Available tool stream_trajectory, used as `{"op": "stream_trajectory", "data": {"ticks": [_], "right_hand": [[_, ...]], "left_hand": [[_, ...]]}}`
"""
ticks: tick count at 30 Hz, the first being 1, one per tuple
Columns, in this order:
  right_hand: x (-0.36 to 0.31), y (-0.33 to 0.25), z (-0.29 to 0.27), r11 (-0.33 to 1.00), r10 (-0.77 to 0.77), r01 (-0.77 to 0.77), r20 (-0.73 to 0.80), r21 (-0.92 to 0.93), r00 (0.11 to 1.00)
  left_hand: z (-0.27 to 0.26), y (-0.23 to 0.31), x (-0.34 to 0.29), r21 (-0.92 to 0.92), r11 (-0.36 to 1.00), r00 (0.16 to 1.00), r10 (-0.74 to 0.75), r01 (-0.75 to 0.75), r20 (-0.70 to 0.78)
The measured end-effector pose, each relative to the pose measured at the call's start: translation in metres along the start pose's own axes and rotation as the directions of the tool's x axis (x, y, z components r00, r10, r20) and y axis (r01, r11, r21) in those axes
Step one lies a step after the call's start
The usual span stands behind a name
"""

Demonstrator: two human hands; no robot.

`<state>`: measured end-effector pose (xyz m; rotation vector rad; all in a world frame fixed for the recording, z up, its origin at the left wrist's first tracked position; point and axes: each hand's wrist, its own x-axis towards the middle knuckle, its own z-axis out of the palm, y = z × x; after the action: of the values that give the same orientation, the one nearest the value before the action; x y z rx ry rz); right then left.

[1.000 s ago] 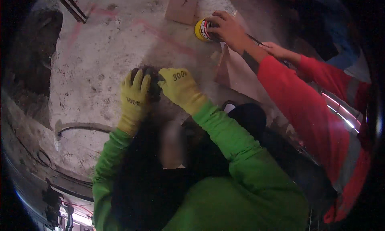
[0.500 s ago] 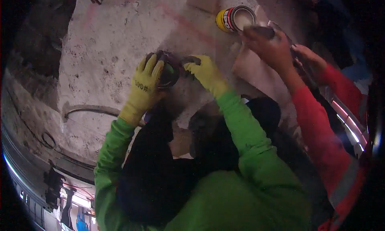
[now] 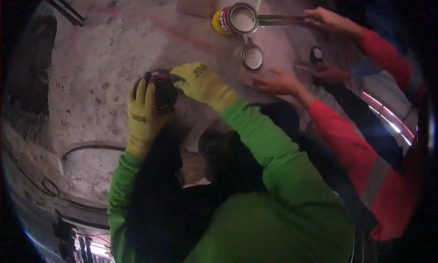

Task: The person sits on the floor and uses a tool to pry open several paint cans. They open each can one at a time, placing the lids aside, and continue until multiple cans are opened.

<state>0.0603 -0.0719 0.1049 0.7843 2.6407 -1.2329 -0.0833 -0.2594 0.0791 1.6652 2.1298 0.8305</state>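
Left hand (image 3: 142,114) in a yellow glove, fingers curled up around the near and left side of a small dark round can (image 3: 159,90), clamped on it. Right hand (image 3: 200,83), gloved the same yellow, at the can's right edge, thumb and fingertips pinched on the rim there, touching the top. Can held between the two gloves just above the pale, speckled concrete floor (image 3: 96,57); whether resting on the floor or lifted off it, impossible to tell. Both forearms in bright green sleeves (image 3: 255,140), coming up from the lower edge over dark trousers (image 3: 150,203). Farther off, toward the upper right, an open yellow tin (image 3: 235,19) with a pale filling, lying on the floor well apart from the dark can. Just below it a small round metal lid (image 3: 252,56), pale inside. A long flat metal blade (image 3: 280,20) reaching from the tin's mouth to a co-worker's bare hand (image 3: 326,20). A second bare hand (image 3: 276,84) of the co-worker near the lid, fingers stretched forward and close together, on a red sleeve (image 3: 346,140) with a grey reflective band. Pink chalk-like lines (image 3: 178,32) across the floor between the two cans.
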Motion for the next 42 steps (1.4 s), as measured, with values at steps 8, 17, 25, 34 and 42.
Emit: {"op": "stream_trajectory", "data": {"ticks": [8,17,25,34,42], "right_hand": [[-0.006,0.005,0.004,0.906,0.224,-0.193,-0.04,0.376,0.974],[-0.003,0.007,-0.001,0.999,-0.03,0.032,-0.074,0.032,0.997],[-0.007,0.001,-0.004,0.952,0.141,-0.114,-0.076,0.284,0.987],[0.01,0.012,-0.01,0.995,-0.039,0.041,-0.023,0.09,0.999],[0.033,0.011,-0.021,0.838,0.33,-0.429,0.311,0.339,0.891]], "left_hand": [[-0.003,0.001,0.003,-0.061,0.998,0.999,0.001,-0.004,-0.044],[-0.021,-0.002,0.025,-0.027,0.999,0.991,0.026,-0.023,0.13],[-0.023,-0.01,0.033,-0.043,0.997,0.984,0.064,-0.057,0.166],[-0.021,0.009,0.043,0.054,0.997,0.974,-0.07,0.06,0.216],[-0.013,0.01,0.037,0.092,0.995,0.976,-0.064,0.046,0.209]]}}
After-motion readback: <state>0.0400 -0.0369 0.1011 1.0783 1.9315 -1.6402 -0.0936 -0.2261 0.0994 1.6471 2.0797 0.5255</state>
